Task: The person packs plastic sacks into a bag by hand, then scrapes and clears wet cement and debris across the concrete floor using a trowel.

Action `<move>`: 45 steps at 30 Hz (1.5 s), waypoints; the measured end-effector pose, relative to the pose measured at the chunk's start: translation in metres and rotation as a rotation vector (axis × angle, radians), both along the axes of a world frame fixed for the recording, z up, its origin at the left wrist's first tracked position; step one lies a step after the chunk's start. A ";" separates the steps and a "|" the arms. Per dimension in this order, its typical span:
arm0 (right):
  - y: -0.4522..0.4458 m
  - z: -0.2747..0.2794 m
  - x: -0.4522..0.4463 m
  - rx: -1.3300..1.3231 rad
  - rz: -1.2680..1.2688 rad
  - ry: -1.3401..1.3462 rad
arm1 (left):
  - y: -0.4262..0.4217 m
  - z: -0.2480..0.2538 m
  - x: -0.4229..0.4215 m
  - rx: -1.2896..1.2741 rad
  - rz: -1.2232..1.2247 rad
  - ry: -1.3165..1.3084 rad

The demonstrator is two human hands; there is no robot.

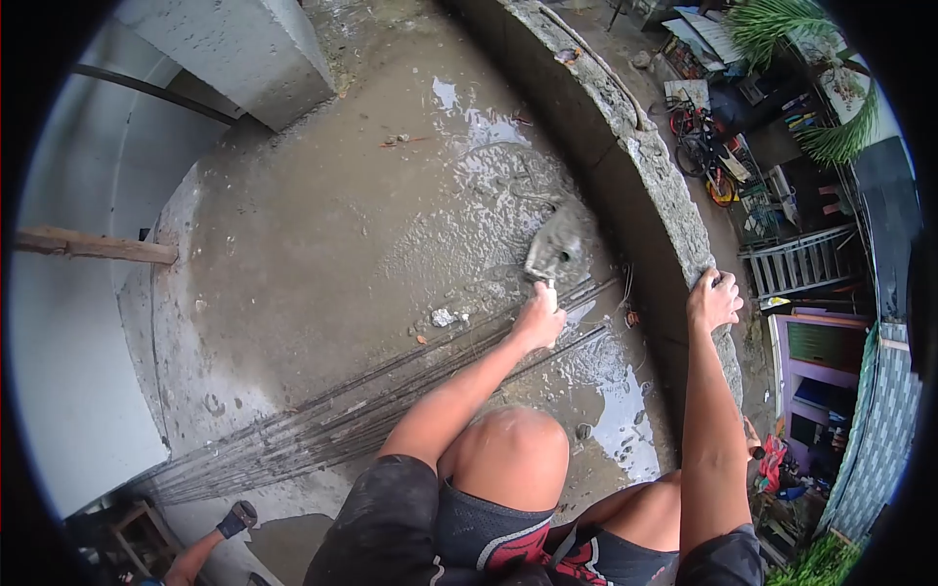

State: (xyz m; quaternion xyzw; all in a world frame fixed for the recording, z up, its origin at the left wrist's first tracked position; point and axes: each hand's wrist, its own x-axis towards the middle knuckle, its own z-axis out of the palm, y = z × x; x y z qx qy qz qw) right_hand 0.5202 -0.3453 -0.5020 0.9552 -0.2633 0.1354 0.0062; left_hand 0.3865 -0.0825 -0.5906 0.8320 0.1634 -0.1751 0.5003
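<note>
My left hand (540,317) is wrapped round the pale handle of a trowel (547,290). Just beyond it, by the foot of the low wall, lies a patch of wet grey cement (569,234); the trowel's blade is coated in it and hard to make out. My right hand (714,298) grips the rough top edge of the curved concrete wall (674,200), fingers curled over it. Something small and dark shows at its fingers, too small to name.
Long steel bars (322,425) lie across the wet floor (293,264) below my left arm. A pillar (234,49) and a wooden pole (98,246) stand left. Another person's gloved hand (237,519) is at lower left. Beyond the wall are bicycles (696,146) and a ladder (801,262).
</note>
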 end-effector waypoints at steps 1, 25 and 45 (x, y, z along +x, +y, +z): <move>0.000 0.000 0.000 -0.001 -0.004 -0.006 | 0.003 0.005 -0.003 -0.002 -0.050 -0.026; 0.006 0.005 -0.003 0.035 0.023 -0.052 | 0.081 0.022 -0.008 0.163 0.150 0.072; 0.010 0.014 -0.004 0.061 0.008 -0.038 | 0.073 -0.030 0.032 0.252 -0.287 -0.035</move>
